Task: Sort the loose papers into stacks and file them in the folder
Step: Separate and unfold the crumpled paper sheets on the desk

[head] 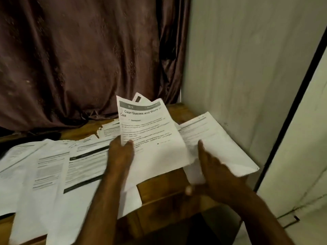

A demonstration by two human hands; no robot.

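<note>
While the left hand pinches a printed sheet headed "Clean Glasses and Store in Case" at its left edge, thumb on the front, the page stands tilted up at the centre of the frame with another sheet's corner peeking behind it. Right of centre, the right hand seems to rest with fairly straight fingers on a white paper, though blur hides the grip. More loose papers overlap across the wooden table at lower left. A brown curtain hangs behind.
</note>
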